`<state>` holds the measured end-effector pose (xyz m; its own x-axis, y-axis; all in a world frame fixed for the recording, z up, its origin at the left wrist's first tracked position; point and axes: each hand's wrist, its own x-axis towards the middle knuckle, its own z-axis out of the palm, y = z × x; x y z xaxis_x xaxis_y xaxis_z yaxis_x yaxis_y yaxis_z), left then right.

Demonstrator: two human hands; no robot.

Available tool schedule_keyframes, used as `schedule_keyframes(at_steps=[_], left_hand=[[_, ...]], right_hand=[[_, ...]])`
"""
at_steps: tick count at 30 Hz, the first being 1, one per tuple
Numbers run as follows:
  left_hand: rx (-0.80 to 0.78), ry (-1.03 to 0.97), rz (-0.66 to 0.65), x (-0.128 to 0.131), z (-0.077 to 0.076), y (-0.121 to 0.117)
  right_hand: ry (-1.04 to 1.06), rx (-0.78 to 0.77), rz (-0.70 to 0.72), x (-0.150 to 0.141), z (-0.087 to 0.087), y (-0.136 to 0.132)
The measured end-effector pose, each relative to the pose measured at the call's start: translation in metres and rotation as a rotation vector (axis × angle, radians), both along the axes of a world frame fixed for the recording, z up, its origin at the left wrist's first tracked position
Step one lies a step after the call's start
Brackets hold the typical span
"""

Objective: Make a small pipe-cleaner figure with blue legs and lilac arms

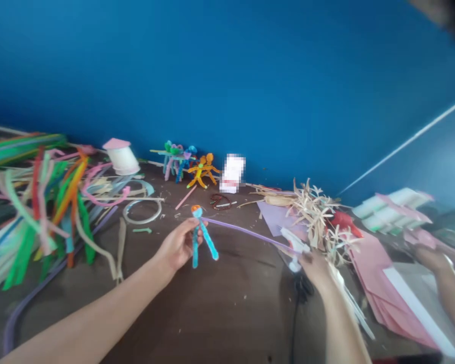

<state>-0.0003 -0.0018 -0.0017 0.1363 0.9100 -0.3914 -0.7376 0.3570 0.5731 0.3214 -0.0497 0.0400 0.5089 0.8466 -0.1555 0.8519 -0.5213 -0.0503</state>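
The person's hands are well apart, held out over a dark wooden surface. The left hand is closed around a small pipe-cleaner figure, which stands nearly upright in its fingers, with an orange-and-blue head on top and two blue legs splayed downward. A purple pipe cleaner stretches from beside the figure's head, slanting down and to the right, its long axis bridging the gap between the hands. Its far end reaches a white glue gun, which the right hand appears to grip, though I can't tell whether those fingers also pinch the pipe cleaner. The figure sits much closer to the left hand, right inside its grasp.

A black cord trails down from the glue gun. Further right, a second person's hand rests near pink paper. Dried strips lie just beyond the glue gun, small finished figures stand against the blue wall, and loose pipe cleaners are heaped at the left.
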Motion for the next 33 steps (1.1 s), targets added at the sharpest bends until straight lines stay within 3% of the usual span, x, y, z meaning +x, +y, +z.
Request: schedule_keyframes(at_steps=[3, 5, 9, 11, 14, 17, 18, 20, 21, 23, 27, 33], left_hand=[[0.069, 0.011, -0.093, 0.002, -0.005, -0.002], [0.086, 0.013, -0.132, 0.002, -0.007, -0.003], [0.062, 0.020, -0.133, 0.001, -0.007, -0.002], [0.008, -0.007, -0.108, 0.000, -0.006, -0.001], [-0.055, -0.051, -0.063, -0.001, -0.005, 0.003], [-0.074, -0.070, -0.014, -0.003, -0.004, 0.004], [-0.077, -0.074, 0.003, -0.003, -0.003, 0.004], [-0.071, -0.066, 0.031, -0.002, -0.003, 0.003], [-0.061, -0.053, 0.035, -0.001, -0.004, 0.003], [-0.029, -0.020, 0.027, 0.000, -0.004, 0.001], [0.022, 0.022, -0.014, 0.001, -0.007, 0.000], [0.014, -0.011, -0.027, 0.003, -0.013, 0.002]], right_hand=[[0.112, 0.028, 0.013, 0.022, -0.028, 0.007], [0.188, 0.083, 0.019, 0.022, -0.038, 0.009], [0.289, 0.217, -0.016, 0.011, -0.041, 0.010], [0.397, 0.360, -0.108, 0.007, -0.040, 0.008], [0.812, 0.639, -0.332, 0.001, -0.034, 0.002], [1.234, 0.829, -0.471, -0.008, -0.015, -0.011], [1.314, 0.871, -0.445, -0.014, -0.006, -0.017], [1.463, 0.914, -0.230, -0.033, 0.009, -0.029], [1.506, 0.874, -0.125, -0.046, 0.014, -0.035], [1.456, 0.782, -0.052, -0.076, 0.017, -0.043], [1.349, 0.538, 0.054, -0.132, 0.000, -0.042], [1.284, 0.373, 0.222, -0.161, -0.020, -0.023]])
